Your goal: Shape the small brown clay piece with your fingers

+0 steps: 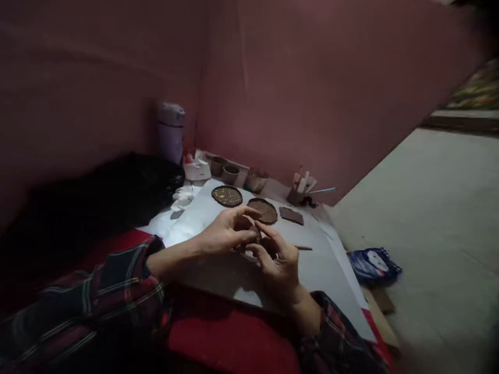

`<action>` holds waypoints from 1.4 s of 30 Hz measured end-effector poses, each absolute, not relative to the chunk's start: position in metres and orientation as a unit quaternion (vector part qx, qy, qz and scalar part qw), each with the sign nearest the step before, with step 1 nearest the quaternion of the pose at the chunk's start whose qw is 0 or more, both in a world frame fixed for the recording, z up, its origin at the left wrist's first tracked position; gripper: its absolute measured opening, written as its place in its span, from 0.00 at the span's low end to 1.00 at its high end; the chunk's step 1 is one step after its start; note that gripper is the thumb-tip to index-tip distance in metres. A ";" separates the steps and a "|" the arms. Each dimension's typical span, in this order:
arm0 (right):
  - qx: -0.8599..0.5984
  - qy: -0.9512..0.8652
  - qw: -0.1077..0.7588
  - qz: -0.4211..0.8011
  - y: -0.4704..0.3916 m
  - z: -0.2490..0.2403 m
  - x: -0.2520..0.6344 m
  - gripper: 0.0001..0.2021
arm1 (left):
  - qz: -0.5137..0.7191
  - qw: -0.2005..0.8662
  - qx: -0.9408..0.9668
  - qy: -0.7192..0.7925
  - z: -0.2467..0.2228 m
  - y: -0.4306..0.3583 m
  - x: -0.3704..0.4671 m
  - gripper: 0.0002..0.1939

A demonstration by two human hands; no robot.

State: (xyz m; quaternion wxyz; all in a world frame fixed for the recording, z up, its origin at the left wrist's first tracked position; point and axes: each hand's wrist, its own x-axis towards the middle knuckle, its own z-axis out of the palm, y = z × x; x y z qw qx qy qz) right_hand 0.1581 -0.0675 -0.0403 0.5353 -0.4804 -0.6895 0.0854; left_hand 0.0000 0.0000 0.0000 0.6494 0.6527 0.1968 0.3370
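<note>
Above the white-covered table (pixel 323 275), my left hand (pixel 230 228) and my right hand (pixel 278 262) meet with curled fingers. Pinched between their fingertips is a small brown lump of clay (pixel 257 234), mostly hidden by the fingers. Just behind the hands lies a round brown clay slab (pixel 265 212) with a raised rim. To its left is a dark round slab (pixel 226 196) with yellow specks, and to its right a small rectangular brown slab (pixel 291 215). A thin brown stick (pixel 304 248) rests beside my right hand.
Two cups (pixel 231 174) and a clear container (pixel 256 180) line the back edge near a holder with tools (pixel 302 191). A purple bottle (pixel 170 134) stands at the left by a black bag (pixel 117 192). Crumpled tissue (pixel 182 198) lies nearby. A blue packet (pixel 374 266) sits off the right edge.
</note>
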 end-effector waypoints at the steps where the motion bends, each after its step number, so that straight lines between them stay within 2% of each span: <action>1: -0.477 -0.686 0.542 0.097 -0.066 -0.041 0.159 0.19 | 0.335 0.649 0.655 0.194 0.000 0.001 0.000 0.28; 7: -0.455 -0.669 0.576 0.119 -0.066 -0.037 0.156 0.10 | 0.336 0.657 0.649 0.187 0.000 0.001 0.003 0.29; 12: -0.475 -0.640 0.601 0.062 -0.069 -0.031 0.152 0.10 | 0.354 0.664 0.621 0.220 0.003 -0.003 0.006 0.32; 15: -0.493 -0.644 0.584 0.034 -0.068 -0.033 0.154 0.12 | 0.339 0.678 0.617 0.212 0.004 -0.004 0.005 0.32; 21: -0.514 -0.657 0.548 0.061 -0.066 -0.038 0.158 0.23 | 0.341 0.670 0.627 0.201 0.002 -0.001 0.004 0.28; 25: -0.476 -0.698 0.532 0.049 -0.065 -0.040 0.161 0.17 | 0.337 0.656 0.646 0.196 0.000 -0.001 0.003 0.26; 31: -0.461 -0.686 0.562 0.026 -0.066 -0.042 0.157 0.12 | 0.338 0.658 0.641 0.204 0.000 -0.002 0.005 0.25; 36: -0.473 -0.656 0.587 0.020 -0.068 -0.036 0.157 0.13 | 0.354 0.680 0.604 0.217 0.000 -0.002 0.008 0.30; 42: -0.519 -0.659 0.543 -0.035 -0.068 -0.037 0.160 0.17 | 0.336 0.716 0.581 0.191 -0.001 -0.001 0.008 0.29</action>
